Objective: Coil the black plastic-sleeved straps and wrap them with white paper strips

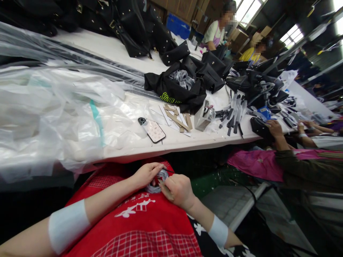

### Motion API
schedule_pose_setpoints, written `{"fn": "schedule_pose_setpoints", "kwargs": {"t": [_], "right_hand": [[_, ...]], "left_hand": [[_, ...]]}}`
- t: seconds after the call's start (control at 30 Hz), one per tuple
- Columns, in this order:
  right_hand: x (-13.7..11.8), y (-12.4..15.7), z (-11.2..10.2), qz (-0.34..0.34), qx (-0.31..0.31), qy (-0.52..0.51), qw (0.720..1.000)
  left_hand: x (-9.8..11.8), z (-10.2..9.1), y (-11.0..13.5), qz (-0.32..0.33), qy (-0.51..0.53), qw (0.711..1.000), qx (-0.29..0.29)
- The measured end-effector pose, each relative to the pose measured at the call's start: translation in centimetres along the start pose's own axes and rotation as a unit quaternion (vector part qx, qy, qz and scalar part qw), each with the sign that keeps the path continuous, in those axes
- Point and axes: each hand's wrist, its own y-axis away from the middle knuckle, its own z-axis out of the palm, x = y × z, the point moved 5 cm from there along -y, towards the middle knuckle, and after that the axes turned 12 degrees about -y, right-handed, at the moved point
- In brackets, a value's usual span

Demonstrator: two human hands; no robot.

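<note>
Over my lap, against a red apron point(166, 217), my left hand point(148, 175) is closed around one side of a grey coiled strap point(153, 189) that looks wrapped in plastic. My right hand point(180, 189) is curled into a fist at the coil's other side. A tan strip point(166, 191), like card, sticks out from under its fingers. What lies inside the right fist is partly hidden. Both hands are below the table's front edge.
On the white table point(134, 148) lie a phone point(155, 131), tan and white strips point(177, 118), plastic sheets point(53, 117) and a black bag point(171, 89) holding similar grey coils. Black handbags point(128, 28) stand behind. A co-worker's hand point(274, 128) is at the right.
</note>
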Motion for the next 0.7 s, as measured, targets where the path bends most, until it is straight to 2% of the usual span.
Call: {"fn": "schedule_pose_setpoints", "kwargs": {"t": [0.2, 0.3, 0.43, 0.57, 0.7], "right_hand": [[0.7, -0.5, 0.7, 0.078, 0.035, 0.008, 0.996], [0.8, -0.3, -0.1, 0.101, 0.039, -0.061, 0.992], [1.3, 0.1, -2.3, 0.133, 0.094, -0.175, 0.971], [3.4, 0.6, -2.6, 0.214, 0.155, -0.267, 0.927], [5.9, 0.8, -0.4, 0.302, 0.137, -0.424, 0.843]], "left_hand": [[1.2, -0.3, 0.2, 0.064, 0.007, 0.998, 0.026], [1.2, -0.4, 0.1, 0.066, -0.009, 0.998, 0.015], [2.0, -0.5, 0.1, 0.078, -0.048, 0.996, 0.002], [3.7, 0.2, 0.7, 0.123, -0.098, 0.987, -0.026], [4.9, 0.6, 1.5, 0.17, -0.177, 0.969, 0.019]]}}
